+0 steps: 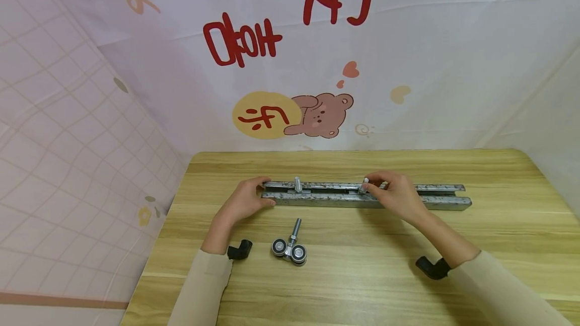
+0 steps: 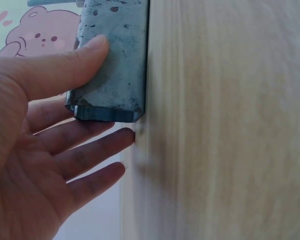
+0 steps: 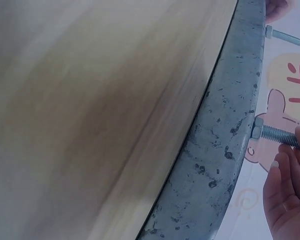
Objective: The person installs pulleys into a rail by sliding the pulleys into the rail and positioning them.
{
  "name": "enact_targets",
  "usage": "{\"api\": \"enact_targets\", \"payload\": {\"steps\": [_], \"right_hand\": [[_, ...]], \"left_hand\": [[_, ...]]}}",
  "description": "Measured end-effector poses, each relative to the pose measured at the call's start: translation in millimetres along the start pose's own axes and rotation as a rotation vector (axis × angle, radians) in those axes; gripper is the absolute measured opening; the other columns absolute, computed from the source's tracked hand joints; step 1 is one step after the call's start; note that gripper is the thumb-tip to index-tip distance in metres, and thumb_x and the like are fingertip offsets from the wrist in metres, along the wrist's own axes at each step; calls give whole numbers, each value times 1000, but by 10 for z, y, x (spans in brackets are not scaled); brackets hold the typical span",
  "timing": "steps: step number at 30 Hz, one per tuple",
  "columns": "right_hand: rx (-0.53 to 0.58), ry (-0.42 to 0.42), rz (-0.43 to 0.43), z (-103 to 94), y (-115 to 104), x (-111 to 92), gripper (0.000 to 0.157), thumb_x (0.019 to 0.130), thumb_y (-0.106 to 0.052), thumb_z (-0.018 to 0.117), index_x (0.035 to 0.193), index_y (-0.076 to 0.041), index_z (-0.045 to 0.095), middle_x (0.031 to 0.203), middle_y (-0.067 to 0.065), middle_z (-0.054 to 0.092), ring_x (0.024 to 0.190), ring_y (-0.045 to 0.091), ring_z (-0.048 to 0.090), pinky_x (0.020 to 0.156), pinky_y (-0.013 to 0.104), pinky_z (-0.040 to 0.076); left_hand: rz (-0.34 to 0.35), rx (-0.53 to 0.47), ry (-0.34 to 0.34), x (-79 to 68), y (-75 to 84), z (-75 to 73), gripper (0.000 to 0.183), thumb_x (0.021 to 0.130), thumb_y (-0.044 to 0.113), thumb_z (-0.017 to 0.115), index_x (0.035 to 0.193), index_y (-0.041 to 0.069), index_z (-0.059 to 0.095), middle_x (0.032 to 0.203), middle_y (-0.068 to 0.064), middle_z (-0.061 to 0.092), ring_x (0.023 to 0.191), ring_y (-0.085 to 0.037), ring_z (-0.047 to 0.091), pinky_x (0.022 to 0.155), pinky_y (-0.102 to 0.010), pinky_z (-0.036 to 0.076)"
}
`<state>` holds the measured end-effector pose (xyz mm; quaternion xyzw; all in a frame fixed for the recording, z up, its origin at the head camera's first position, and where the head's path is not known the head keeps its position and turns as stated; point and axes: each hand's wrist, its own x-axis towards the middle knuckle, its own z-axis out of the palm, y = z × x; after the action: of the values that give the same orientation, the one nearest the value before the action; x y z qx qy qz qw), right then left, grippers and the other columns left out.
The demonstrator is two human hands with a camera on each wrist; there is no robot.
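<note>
A long galvanized metal channel rail (image 1: pixel 326 201) lies across the table with its slot facing up. My left hand (image 1: pixel 242 198) grips its left end, the thumb on the near face (image 2: pixel 115 65) and a finger on the far side. Two threaded bolts stand up from the slot; their lower parts are mostly hidden inside. The left bolt (image 1: pixel 297 184) is untouched. My right hand (image 1: pixel 401 196) pinches the top of the right bolt (image 3: pixel 277 134) between thumb and finger. In front of the rail, a loose roller trolley (image 1: pixel 290 251) with wheels and a bolt lies on the tabletop.
The wood-grain table (image 1: pixel 353 286) ends at a back edge against a printed cloth wall (image 1: pixel 435 54). A black angled piece (image 1: pixel 240 249) shows beside the left wrist, and another black angled piece (image 1: pixel 432 268) beside the right wrist.
</note>
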<state>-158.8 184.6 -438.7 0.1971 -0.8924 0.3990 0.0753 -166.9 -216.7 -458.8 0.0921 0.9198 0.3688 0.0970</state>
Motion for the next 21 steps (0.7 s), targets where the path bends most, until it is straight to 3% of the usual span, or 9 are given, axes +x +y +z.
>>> {"api": "enact_targets", "payload": {"steps": [9,16,21], "right_hand": [[-19,41,-43,-14,1,-12,19,97,-10,77,115,-5,77,99,7,75,71,18,65,57,28,52],[-68,194,-253,8,-38,-4,24,86,4,82,108,-3,77,95,6,73,68,12,58,55,19,47],[-76,216,-393,84,-142,9,26,81,7,83,105,-2,77,89,3,72,69,9,58,55,19,47]], "left_hand": [[5,-8,0,1,-2,5,71,88,19,88,150,5,57,137,-14,65,120,-30,64,96,-48,54],[10,-15,-1,-3,9,3,70,88,18,88,149,4,58,138,-15,64,121,-32,64,95,-49,54],[1,-17,-1,-10,10,-2,71,88,19,88,150,5,57,138,-14,64,121,-31,63,96,-49,54]]}}
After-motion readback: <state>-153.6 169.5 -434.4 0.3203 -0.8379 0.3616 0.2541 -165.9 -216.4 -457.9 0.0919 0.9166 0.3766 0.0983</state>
